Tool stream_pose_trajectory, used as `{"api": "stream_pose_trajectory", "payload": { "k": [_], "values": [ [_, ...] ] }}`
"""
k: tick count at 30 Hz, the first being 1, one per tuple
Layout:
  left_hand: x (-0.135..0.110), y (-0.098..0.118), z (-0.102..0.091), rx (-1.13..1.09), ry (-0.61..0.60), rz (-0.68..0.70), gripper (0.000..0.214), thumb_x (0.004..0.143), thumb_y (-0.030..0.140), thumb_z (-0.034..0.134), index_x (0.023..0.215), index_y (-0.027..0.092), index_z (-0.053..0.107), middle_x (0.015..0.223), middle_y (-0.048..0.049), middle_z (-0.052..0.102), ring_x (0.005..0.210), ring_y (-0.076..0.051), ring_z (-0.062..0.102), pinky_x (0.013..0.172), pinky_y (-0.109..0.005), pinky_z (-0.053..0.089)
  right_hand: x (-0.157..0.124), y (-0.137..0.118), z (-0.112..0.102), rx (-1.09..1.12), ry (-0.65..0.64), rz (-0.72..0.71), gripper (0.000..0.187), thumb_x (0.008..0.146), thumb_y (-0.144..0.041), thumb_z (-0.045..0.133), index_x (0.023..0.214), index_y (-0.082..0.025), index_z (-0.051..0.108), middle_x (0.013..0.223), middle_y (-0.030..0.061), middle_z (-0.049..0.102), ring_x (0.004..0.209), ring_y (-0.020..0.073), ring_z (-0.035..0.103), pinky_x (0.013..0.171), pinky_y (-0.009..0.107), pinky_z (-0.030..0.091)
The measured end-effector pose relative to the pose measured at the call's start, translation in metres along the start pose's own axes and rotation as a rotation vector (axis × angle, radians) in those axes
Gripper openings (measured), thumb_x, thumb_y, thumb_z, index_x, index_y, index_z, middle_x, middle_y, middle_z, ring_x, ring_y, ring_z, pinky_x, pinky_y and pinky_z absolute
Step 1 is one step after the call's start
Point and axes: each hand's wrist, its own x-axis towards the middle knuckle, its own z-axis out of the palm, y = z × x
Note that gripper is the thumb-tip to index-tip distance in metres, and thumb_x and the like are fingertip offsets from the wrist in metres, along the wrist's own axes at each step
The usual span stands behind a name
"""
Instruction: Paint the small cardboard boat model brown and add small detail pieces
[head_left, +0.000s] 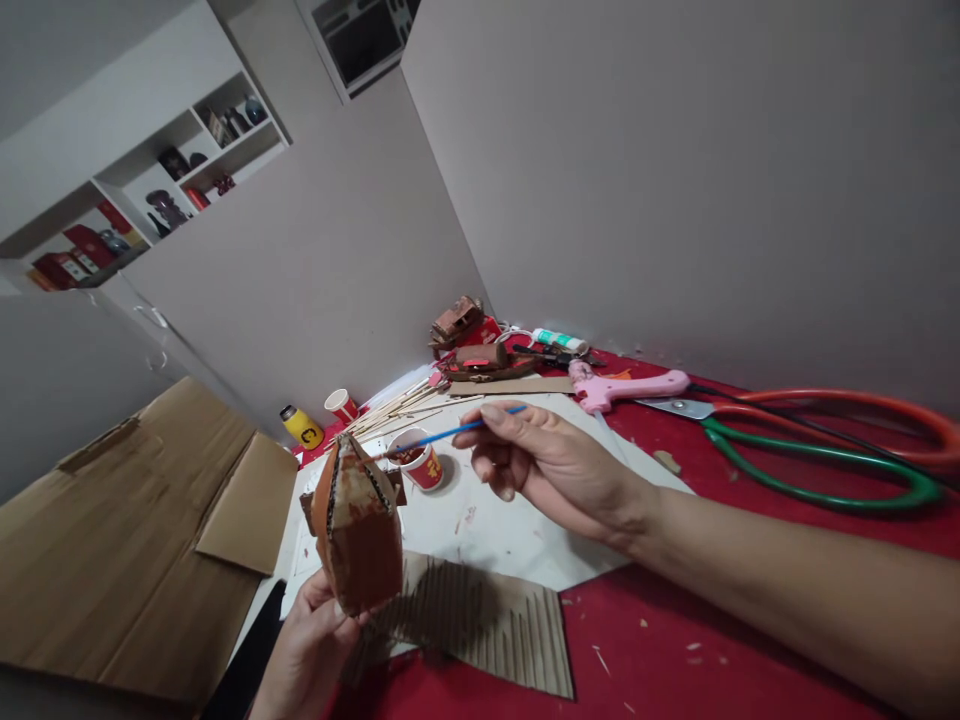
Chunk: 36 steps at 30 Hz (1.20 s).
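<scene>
Hands, two: the lower end of the model is gripped from below in the left hand (315, 630); the brush is pinched between thumb and fingertips of the right hand (540, 460).
Held model, one (367, 560): raised above the table, its lower face coated reddish brown, its tapering upper face partly pale, with corrugated edges exposed.
Brush, one (442, 435): blue-handled, its tip directed at the pale face; contact cannot be told with certainty.
Paper cups, two: brown contents are seen in the near cup (424, 472), just beyond the model; the far cup (342, 407) is placed near one yellow bottle (304, 428).
Other brown models, two: an upper one (459, 320) and a lower one (484, 358), at the far end.
Tools, two: one pink glue gun (630, 387) and one pair of scissors (825, 500), at right.
Ribbed cardboard, one sheet (517, 625): laid below the hands.
</scene>
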Motion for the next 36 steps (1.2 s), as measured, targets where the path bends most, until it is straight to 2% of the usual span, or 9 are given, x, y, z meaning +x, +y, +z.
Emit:
{"api": "stream_pose_trajectory", "payload": {
  "k": [3,9,15,22,25,30,36],
  "values": [
    [0.001,-0.002,-0.002,-0.021,-0.025,0.002,0.03,0.057,0.028,0.091,0.082,0.021,0.077,0.081,-0.0039,0.076,0.074,-0.018,0.067,0.072,-0.028,0.055,0.001,0.0,-0.001,0.018,0.018,-0.008,0.027,0.074,-0.043,0.082,0.083,-0.019,0.075,0.074,0.0021,0.076,0.053,0.0077,0.065,0.041,0.013,0.047],
    [0.004,-0.002,0.002,-0.076,-0.063,0.03,0.032,0.055,0.023,0.092,0.081,0.016,0.076,0.082,-0.0073,0.078,0.077,-0.021,0.071,0.074,-0.032,0.056,-0.002,0.01,-0.008,-0.047,-0.061,0.083,0.025,0.076,-0.041,0.08,0.081,-0.017,0.074,0.076,0.0043,0.077,0.054,0.0088,0.065,0.04,0.014,0.047],
    [0.002,-0.002,0.007,-0.083,-0.083,0.023,0.029,0.056,0.023,0.092,0.08,0.015,0.077,0.08,-0.0077,0.077,0.075,-0.02,0.069,0.072,-0.03,0.055,0.002,0.0,-0.006,0.015,-0.021,-0.007,0.027,0.074,-0.042,0.082,0.08,-0.018,0.074,0.083,0.0046,0.078,0.055,0.008,0.066,0.041,0.013,0.045],
    [0.001,-0.003,0.006,-0.067,-0.062,0.023,0.03,0.056,0.025,0.092,0.081,0.015,0.078,0.078,-0.0072,0.077,0.073,-0.018,0.068,0.07,-0.028,0.054,-0.001,0.012,-0.009,-0.046,-0.054,0.097,0.025,0.077,-0.043,0.08,0.082,-0.019,0.074,0.077,0.0028,0.077,0.054,0.0079,0.065,0.041,0.014,0.046],
    [0.001,-0.003,0.005,-0.063,-0.059,0.018,0.032,0.056,0.026,0.092,0.083,0.015,0.078,0.081,-0.0082,0.077,0.075,-0.018,0.068,0.071,-0.028,0.054,-0.001,0.008,-0.009,-0.035,-0.045,0.05,0.024,0.076,-0.042,0.081,0.082,-0.019,0.075,0.077,0.0029,0.077,0.056,0.0081,0.066,0.042,0.014,0.046],
    [0.002,-0.004,0.005,-0.039,-0.089,0.019,0.029,0.06,0.026,0.091,0.083,0.014,0.079,0.081,-0.0078,0.077,0.076,-0.018,0.068,0.074,-0.027,0.054,0.001,-0.001,-0.006,-0.039,0.053,-0.061,0.027,0.072,-0.044,0.083,0.079,-0.019,0.076,0.081,0.0041,0.078,0.056,0.0079,0.065,0.042,0.014,0.044],
    [0.002,-0.003,0.005,-0.041,-0.081,0.033,0.032,0.059,0.025,0.09,0.087,0.015,0.079,0.087,-0.008,0.078,0.079,-0.019,0.069,0.074,-0.027,0.055,-0.003,0.011,-0.005,-0.073,-0.03,0.039,0.025,0.075,-0.044,0.081,0.081,-0.02,0.075,0.075,0.0031,0.077,0.055,0.0091,0.066,0.041,0.014,0.046]
  ]
}}
